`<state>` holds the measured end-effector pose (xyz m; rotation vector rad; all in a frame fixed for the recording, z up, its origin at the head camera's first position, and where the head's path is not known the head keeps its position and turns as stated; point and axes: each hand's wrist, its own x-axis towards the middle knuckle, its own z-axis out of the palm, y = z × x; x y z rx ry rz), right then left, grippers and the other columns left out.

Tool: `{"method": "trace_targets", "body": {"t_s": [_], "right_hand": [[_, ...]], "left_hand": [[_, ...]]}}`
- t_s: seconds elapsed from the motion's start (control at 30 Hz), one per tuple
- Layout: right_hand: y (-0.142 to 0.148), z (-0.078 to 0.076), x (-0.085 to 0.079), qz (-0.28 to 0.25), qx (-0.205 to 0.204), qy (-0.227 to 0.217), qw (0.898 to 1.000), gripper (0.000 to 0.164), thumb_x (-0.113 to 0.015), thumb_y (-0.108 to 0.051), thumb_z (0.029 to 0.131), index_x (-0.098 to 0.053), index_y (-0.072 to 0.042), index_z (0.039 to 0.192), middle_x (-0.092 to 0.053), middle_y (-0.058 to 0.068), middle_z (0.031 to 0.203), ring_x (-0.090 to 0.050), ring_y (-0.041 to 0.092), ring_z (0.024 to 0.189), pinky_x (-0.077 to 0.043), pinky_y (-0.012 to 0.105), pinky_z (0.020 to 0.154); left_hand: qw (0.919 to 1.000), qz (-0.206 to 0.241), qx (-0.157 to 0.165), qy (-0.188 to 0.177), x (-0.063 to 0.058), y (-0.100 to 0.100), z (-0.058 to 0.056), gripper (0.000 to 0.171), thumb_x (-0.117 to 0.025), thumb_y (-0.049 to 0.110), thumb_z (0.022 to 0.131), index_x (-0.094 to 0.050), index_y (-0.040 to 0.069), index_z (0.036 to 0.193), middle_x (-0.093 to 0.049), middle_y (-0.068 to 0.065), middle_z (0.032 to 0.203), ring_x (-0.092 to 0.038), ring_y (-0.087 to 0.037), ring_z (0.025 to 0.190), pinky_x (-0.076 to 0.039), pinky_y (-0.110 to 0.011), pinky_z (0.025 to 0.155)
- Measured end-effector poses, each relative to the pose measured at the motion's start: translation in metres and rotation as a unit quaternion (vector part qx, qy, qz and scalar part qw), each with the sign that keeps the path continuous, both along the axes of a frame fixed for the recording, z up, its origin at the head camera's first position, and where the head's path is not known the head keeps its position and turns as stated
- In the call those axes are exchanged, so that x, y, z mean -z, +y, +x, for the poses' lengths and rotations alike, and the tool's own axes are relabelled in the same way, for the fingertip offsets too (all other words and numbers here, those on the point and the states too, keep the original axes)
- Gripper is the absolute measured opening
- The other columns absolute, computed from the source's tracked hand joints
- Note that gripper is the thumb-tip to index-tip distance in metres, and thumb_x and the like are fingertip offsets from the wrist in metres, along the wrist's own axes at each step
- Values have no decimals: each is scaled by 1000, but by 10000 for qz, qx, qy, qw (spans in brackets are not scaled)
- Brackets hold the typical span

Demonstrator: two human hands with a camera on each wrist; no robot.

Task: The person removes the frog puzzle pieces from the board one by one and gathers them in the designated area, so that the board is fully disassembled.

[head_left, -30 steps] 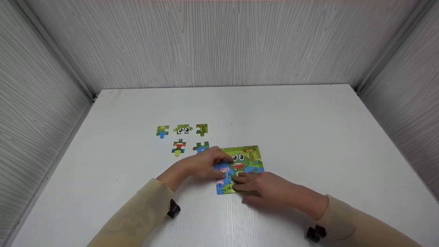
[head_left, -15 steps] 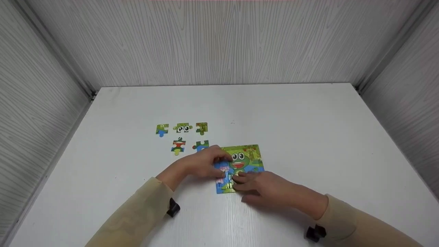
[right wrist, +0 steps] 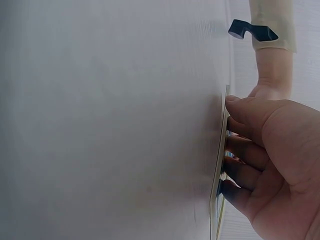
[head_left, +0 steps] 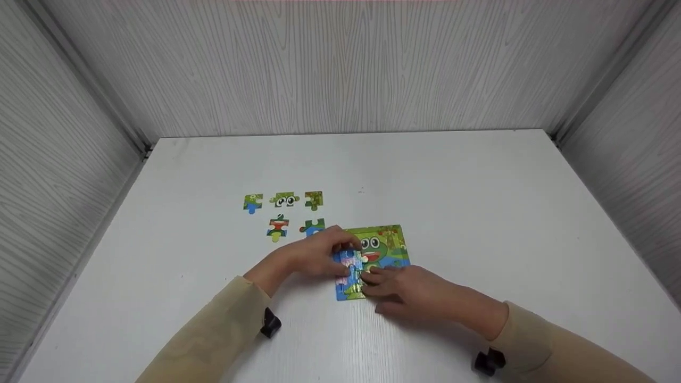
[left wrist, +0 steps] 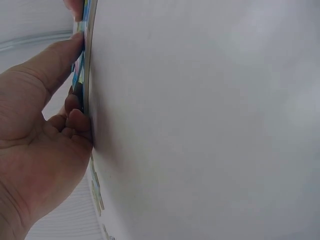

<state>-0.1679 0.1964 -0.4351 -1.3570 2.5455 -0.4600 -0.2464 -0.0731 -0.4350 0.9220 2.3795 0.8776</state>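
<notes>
A frog puzzle board (head_left: 396,236) lies on the white table, with joined pieces along its lower left part. My left hand (head_left: 316,256) reaches over the board's left side and pinches a blue-and-pink puzzle piece (head_left: 351,257) between thumb and index finger. In the left wrist view this piece (left wrist: 78,75) tilts up from the board, thumb on one edge and curled fingertips at the other. My right hand (head_left: 420,290) rests its extended fingertips on the board's lower right part and covers it. In the right wrist view its fingers (right wrist: 245,172) are spread along the board.
Several loose puzzle pieces lie left of and beyond the board, among them one with frog eyes (head_left: 285,200) and one with a red mouth (head_left: 277,227). A blue-green piece (head_left: 313,227) is partly hidden behind my left hand. Grey wood-grain walls (head_left: 340,69) enclose the table.
Between my left thumb and index finger, the blue-and-pink piece has tilted and its pale knob now shows over the frog's mouth. The right hand stays in place.
</notes>
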Motion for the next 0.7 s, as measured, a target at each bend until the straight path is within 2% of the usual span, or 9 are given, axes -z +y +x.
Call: {"method": "trace_targets", "body": {"t_s": [0.3,0.7], "right_hand": [[0,0,0,27,18,-98,9999,45,-69,-25,105,-63,-14,149,-53,5,158,-49,26,147,-44,47,115],[2,0,1,-5,120,-182,9998,45,-70,-25,105,-64,-15,148,-53,4,157,-48,24,147,-45,46,114]], "left_hand": [[9996,157,-71,-228,1,0,-2,47,-82,20,93,-64,24,137,-54,2,124,-50,-23,114,-42,-42,103],[9995,5,-150,-290,3,-1,-5,50,-85,23,91,-66,32,136,-58,6,121,-51,-21,113,-45,-41,100]]}}
